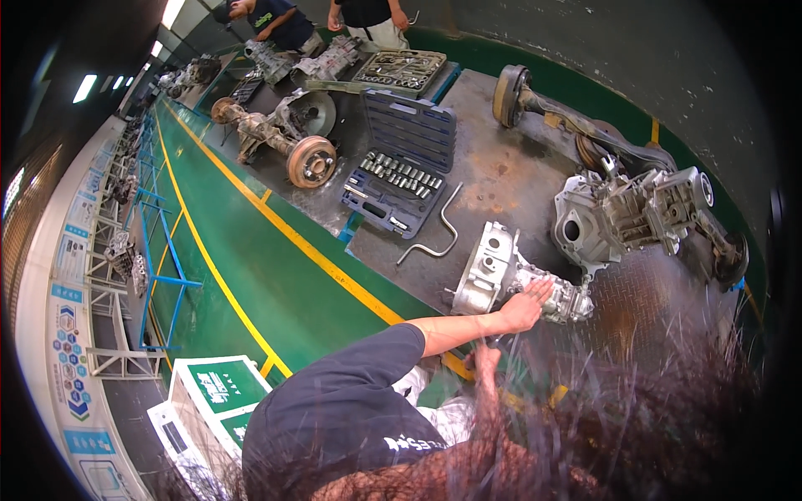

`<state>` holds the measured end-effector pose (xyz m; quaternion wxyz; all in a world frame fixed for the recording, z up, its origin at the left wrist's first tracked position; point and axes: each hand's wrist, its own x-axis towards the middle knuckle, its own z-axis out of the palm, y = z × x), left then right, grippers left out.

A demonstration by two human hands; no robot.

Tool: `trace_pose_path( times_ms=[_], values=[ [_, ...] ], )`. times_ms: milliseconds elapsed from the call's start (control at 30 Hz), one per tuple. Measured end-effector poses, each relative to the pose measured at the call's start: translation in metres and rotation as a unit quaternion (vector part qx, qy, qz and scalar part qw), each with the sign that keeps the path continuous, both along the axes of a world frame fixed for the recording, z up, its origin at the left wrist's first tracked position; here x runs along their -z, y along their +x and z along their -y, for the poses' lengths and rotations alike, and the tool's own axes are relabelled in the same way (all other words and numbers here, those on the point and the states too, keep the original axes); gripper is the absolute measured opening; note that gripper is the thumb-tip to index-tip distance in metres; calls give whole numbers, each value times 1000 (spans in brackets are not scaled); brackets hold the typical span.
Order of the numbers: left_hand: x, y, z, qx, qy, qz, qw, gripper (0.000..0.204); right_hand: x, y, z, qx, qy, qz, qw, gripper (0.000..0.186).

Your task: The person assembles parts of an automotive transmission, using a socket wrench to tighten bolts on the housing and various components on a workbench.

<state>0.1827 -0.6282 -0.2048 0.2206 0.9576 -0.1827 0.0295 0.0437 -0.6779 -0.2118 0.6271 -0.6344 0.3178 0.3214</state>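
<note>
In the head view, the left hand (pixel 525 309) lies on top of a silvery gearbox (pixel 491 260) at the near edge of the dark metal counter (pixel 501 179); its fingers are straight and pressed together, flat against the casing. The right hand (pixel 486 361) is nearer, just beside the counter's edge, its fingers curled; what they may be pinching cannot be told.

Left of the gearbox and farther off, a dark blue tool case (pixel 409 134) stands open, its lid raised on the far side. Its base holds rows of shiny sockets (pixel 405 174), with longer pieces, one of them a pale-handled tool, in the nearer slots. A bent metal rod (pixel 451 224) lies between case and gearbox. Beyond the case sits a shallow tray (pixel 440 62) filled with metal tools, too small to tell singly.

To the right is a larger gearbox (pixel 647 209); at the far left, a rusty axle (pixel 271 138). On the near left, a green-and-white box (pixel 221 384) stands, its inside hidden. Two people (pixel 288 27) are at the far side.
</note>
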Motion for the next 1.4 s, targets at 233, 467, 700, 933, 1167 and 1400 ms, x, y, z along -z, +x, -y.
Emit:
trace_pose_path(
  times_ms=[233, 467, 700, 933, 1167, 1400],
  values=[
    [5, 2, 9, 23, 18, -11, 1000, 82, -9, 1, -8, 23, -32, -1, 999, 37],
    [3, -7, 11, 4, -17, 19, 1000, 83, 14, 8, 68, -128, -83, 37, 988, 32],
    [2, 3, 8, -9, -55, 5, 998, 84, 7, 51, 134, -317, -346, 192, 862, 26],
    [0, 4, 8, -18, -41, 4, 999, 82, 32, 68, 152, -346, -296, 187, 871, 25],
    [4, -6, 14, 2, -52, 18, 998, 74, -12, 117, 175, -429, -426, 298, 739, 22],
    [-1, 1, -4, -37, -134, -26, 990, 61, 3, 69, 140, -298, -242, 342, 858, 18]
  ],
)
